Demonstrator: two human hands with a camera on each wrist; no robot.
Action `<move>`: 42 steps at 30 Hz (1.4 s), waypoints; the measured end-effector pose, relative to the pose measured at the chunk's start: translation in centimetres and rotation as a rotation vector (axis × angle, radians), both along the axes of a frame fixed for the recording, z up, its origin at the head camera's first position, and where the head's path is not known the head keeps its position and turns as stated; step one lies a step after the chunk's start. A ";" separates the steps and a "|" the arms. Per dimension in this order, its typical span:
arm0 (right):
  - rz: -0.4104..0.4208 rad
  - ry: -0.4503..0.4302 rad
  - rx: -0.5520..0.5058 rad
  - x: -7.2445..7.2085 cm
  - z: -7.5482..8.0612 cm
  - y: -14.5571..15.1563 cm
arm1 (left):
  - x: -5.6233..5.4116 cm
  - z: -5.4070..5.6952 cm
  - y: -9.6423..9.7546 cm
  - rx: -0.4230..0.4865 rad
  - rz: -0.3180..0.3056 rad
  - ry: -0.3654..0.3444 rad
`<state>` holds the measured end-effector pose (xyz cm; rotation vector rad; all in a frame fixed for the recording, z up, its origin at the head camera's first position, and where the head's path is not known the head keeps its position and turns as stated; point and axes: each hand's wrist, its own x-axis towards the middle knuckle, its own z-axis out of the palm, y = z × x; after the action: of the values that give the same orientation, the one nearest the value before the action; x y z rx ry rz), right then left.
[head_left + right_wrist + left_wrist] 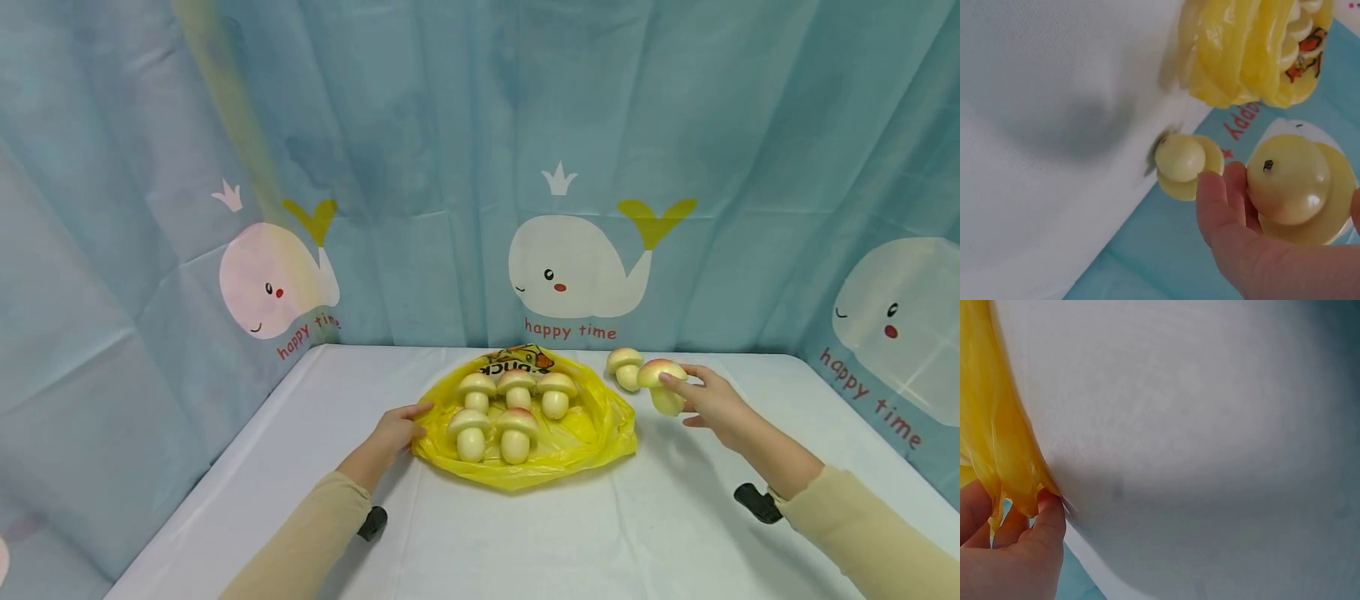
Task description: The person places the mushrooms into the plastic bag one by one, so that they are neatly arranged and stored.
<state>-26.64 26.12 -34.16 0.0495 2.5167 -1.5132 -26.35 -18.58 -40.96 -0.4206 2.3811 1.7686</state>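
Note:
A yellow plastic bag [577, 450] lies spread on the white table, with several toy mushrooms [515, 446] standing on it in two rows. My left hand [396, 429] pinches the bag's left edge; in the left wrist view the gathered plastic [1007, 456] runs between thumb and fingers. To the right of the bag, my right hand [712, 402] holds one toy mushroom [663, 375] above the table, cap up, pale with a reddish top. The right wrist view shows its rounded stem end [1288, 181] between fingers and thumb. Another mushroom [625, 367] rests tilted on the table just behind it.
The white table [525, 542] ends at the back against a blue curtain [450, 167] printed with whales. Curtain also hangs along the left and right sides. A black strap piece [757, 503] shows by the right wrist, and another [372, 523] by the left.

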 end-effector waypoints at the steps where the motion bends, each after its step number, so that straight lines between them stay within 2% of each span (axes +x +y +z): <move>1: 0.002 0.008 0.000 0.1 0.0 -0.1 | 0.0 0.0 0.0 -0.001 -0.001 -0.001; 16: 0.003 0.044 -0.091 1.6 0.4 -1.8 | 0.1 0.1 -0.1 -0.011 -0.003 -0.001; 24: 0.040 0.043 -0.244 2.0 0.3 -3.1 | 0.1 0.2 0.0 -0.005 -0.002 -0.006; 28: 0.060 0.032 -0.277 2.3 0.2 -4.1 | 0.1 0.4 0.1 -0.008 -0.002 -0.007; 34: 0.075 -0.005 -0.328 2.4 -0.1 -5.2 | 0.1 0.5 0.1 -0.013 -0.019 -0.005; 39: 0.089 -0.034 -0.328 2.7 -0.9 -6.1 | 0.3 0.7 0.1 -0.007 -0.022 -0.010; 42: 0.110 -0.033 -0.331 2.7 -1.3 -6.7 | 0.1 0.5 0.0 -0.001 -0.016 -0.014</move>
<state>-23.89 19.47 -35.50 -0.1112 2.1720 -1.8416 -26.20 -18.56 -40.46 -0.4110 2.3697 1.7516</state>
